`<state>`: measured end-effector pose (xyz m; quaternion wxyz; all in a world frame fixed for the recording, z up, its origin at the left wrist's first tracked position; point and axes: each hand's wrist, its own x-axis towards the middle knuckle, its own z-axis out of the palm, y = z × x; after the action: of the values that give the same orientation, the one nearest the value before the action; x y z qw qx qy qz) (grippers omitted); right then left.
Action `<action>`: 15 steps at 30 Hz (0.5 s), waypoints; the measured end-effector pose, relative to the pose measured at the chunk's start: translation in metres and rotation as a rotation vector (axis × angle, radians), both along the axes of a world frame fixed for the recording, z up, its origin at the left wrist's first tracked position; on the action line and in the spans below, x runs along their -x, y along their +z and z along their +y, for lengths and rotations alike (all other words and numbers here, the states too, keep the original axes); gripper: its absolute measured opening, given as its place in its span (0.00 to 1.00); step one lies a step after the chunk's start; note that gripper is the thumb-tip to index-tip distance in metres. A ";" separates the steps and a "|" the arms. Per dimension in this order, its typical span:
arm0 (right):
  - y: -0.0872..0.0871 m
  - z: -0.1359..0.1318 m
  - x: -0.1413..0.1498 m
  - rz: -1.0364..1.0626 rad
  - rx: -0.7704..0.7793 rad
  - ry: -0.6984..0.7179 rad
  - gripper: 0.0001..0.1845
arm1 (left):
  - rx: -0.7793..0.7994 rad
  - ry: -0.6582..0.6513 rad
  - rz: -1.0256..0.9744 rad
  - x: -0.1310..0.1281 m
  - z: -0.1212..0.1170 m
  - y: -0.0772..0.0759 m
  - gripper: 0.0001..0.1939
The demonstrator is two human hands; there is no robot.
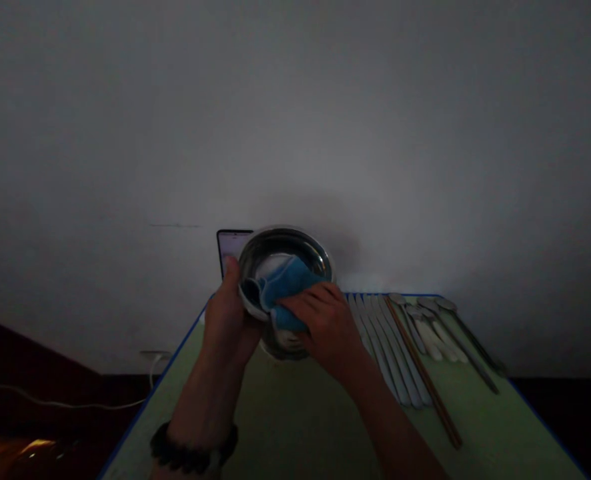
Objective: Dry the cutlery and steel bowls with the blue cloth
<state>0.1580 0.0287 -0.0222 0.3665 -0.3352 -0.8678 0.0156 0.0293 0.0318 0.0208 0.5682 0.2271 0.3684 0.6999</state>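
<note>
A shiny metal bowl [320, 250] is tilted toward me above the far part of the table. My left hand [228, 320] grips its left rim, thumb on the near side and the other fingers underneath, partly hidden. My right hand [328, 323] is closed on a blue cloth [290, 283], which lies against the inside and near rim of the bowl. Below the held bowl, a second metal bowl [283, 348] shows in part, mostly hidden by the first bowl and my hands.
A light green table [295, 427] with a blue edge stands against a grey wall. On its right lie several pale long-handled utensils [388, 353], brown chopsticks [428, 380] and several spoons [445, 307]. A phone [233, 240] leans behind the bowl. A white cable [75, 404] runs at left.
</note>
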 end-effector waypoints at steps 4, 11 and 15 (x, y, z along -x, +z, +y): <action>-0.001 0.008 -0.020 0.143 0.020 0.066 0.11 | -0.101 -0.024 0.402 0.007 -0.008 -0.001 0.25; 0.017 -0.001 -0.051 0.477 0.555 0.031 0.16 | -0.512 -0.008 1.413 0.025 -0.013 -0.005 0.13; 0.028 -0.010 -0.043 0.487 0.513 -0.034 0.18 | -0.511 -0.158 1.559 0.021 -0.017 -0.003 0.19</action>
<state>0.2013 0.0183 0.0054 0.4670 -0.4172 -0.7170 0.3063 0.0084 0.0152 0.0177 0.1277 0.7952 0.4696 0.3617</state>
